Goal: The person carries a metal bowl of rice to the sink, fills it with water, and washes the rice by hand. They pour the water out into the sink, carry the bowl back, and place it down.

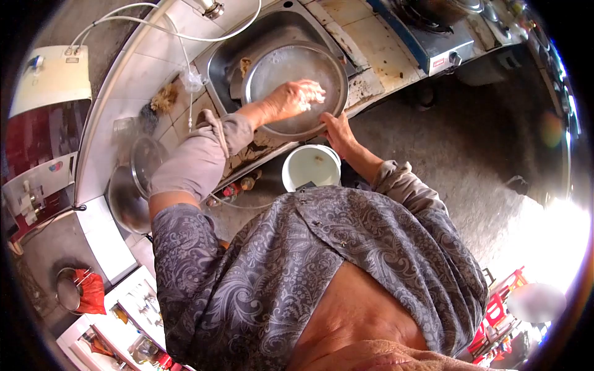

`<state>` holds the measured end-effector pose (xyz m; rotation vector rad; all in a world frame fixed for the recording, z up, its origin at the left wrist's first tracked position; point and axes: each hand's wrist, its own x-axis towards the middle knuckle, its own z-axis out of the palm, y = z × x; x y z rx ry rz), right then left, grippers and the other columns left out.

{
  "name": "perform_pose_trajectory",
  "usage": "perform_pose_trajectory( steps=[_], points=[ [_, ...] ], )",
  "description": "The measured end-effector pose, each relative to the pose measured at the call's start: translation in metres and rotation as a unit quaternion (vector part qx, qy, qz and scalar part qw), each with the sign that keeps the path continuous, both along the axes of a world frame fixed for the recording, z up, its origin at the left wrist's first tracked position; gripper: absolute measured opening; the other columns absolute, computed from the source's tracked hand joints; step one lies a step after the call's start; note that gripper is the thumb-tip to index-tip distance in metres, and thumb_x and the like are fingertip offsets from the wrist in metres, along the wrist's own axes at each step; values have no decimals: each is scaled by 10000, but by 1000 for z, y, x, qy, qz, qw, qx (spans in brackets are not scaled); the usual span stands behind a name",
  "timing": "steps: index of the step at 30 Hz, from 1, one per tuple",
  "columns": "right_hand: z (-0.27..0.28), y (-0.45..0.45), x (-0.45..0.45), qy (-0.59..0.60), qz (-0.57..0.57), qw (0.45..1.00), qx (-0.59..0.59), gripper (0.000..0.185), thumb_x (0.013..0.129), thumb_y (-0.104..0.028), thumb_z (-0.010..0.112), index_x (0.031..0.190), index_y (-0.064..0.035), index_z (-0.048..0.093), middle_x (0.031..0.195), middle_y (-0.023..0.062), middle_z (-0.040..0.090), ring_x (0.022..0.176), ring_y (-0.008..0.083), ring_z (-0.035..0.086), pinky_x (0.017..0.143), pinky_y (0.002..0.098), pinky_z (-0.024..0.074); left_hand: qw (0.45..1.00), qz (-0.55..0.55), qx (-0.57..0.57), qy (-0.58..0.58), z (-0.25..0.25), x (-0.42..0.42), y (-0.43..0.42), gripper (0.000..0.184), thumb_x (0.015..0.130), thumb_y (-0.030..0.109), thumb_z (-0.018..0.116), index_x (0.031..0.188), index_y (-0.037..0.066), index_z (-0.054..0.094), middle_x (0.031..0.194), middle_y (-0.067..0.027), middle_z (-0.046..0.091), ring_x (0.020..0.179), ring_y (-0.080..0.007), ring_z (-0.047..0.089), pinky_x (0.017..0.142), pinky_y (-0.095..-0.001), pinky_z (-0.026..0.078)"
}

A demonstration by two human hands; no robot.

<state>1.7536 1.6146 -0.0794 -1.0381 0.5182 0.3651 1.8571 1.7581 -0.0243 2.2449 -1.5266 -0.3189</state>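
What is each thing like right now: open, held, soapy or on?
Pan: open side up, rim held.
Left hand: over the pan, looks soapy.
Right hand: gripping the pan's rim.
Sink: partly covered by the pan.
Bucket: upright, no lid.
Stove: can't tell if lit.

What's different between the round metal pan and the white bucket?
The pan is grey metal, while the bucket is white. The pan is shallow and looks wider; the bucket looks narrower and deeper. The right hand grips the pan's rim, while the bucket stands untouched, lower down. Both are round and open-topped.
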Motion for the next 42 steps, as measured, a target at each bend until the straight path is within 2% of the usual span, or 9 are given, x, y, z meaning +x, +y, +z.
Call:
perform_pose_trajectory(
  steps=[7,11,15,16,20,27,28,31,42],
  points=[
    [-10,2,1,-5,-15,1000,-8,409,708,-54,474,1105,2,391,875,81,480,679,170,485,544,293,427,955,0,283,-90,8,-11,-34,265,756,194,499,987,104,591,1192,-81,460,1206,-297,322,981,-488,271],
    [-13,3,1,-16,-28,999,1,434,707,-45,476,1128,-7,376,895,90,479,700,179,486,555,300,438,975,149,164,14,-47,-7,-23,238,821,219,433,942,88,590,1252,-141,398,1230,-368,250,946,-533,293],
    [-4,2,0,3,-27,999,25,465,705,-43,485,1147,-2,348,910,111,480,714,201,501,549,311,460,959,97,263,31,-21,12,-29,293,876,277,384,908,58,577,1143,-167,496,1027,-330,502,835,-395,438],
    [-3,1,0,6,-22,999,29,472,704,-44,487,1151,0,341,913,116,481,715,206,505,544,313,466,981,131,143,-8,-17,8,-23,281,872,291,413,907,70,582,944,-156,590,818,-307,589,706,-389,476],
    [1,0,0,11,-8,1000,12,469,703,-41,487,1146,1,339,900,128,487,688,212,515,491,301,464,968,228,108,-3,5,2,-15,235,853,283,463,923,99,591,634,-123,592,615,-314,580,610,-397,473],
    [-5,2,0,6,-9,1000,18,418,705,-39,484,1105,0,372,827,109,488,625,185,495,449,284,422,980,90,54,-170,1,20,16,286,787,173,556,1063,100,551,955,-112,595,817,-264,583,704,-350,477],
    [-6,2,1,1,-14,1000,23,410,706,-39,484,1100,0,376,816,104,486,618,181,490,457,285,419,963,208,85,148,22,24,9,373,762,142,569,1127,95,507,1146,-129,508,994,-280,526,805,-348,454],
    [10,-4,1,35,30,999,-24,404,706,-38,483,1094,6,380,799,95,488,623,178,489,501,296,426,994,95,35,47,15,45,16,422,759,165,578,1159,74,478,1280,-131,390,1129,-291,430,883,-359,412],
    [-14,2,0,-6,-29,999,36,445,722,-54,484,1148,9,371,912,125,502,732,212,513,587,318,456,961,99,234,106,-31,67,-2,790,640,367,669,1247,-22,346,1249,-210,394,1165,-330,369,975,-368,302]
  ],
)
